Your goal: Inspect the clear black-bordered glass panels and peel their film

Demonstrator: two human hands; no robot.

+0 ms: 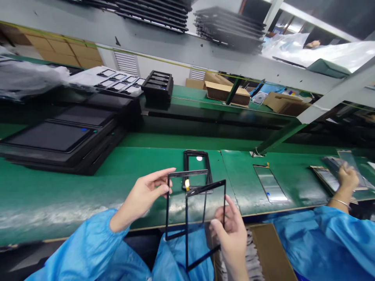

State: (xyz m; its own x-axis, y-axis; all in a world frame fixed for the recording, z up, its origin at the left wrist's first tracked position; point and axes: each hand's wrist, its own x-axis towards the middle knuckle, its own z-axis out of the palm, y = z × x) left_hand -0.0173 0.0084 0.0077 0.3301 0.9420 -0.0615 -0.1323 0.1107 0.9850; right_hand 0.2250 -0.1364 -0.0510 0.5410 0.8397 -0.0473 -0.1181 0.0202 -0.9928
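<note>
My left hand [142, 200] pinches the upper left edge of a black-bordered rectangular panel [167, 212], held upright over the bench's front edge. Between thumb and fingers, my right hand [233, 234] grips the right edge of a clear black-bordered glass panel [202, 224]. This second panel is nearer to me and overlaps the first one in view; whether they touch I cannot tell. A small orange flex tab [187, 185] shows near the tops of both panels. Behind them, a small stack of black rectangular frames [185, 160] lies on the green bench [146, 164].
At left stand stacked black trays [96, 160] with dark screens. Another glass panel [271, 183] lies to the right. Further right, a co-worker's hand [347, 177] holds a panel over others. An open cardboard box [269, 249] sits below the bench edge. A slanted post [278, 136] rises behind.
</note>
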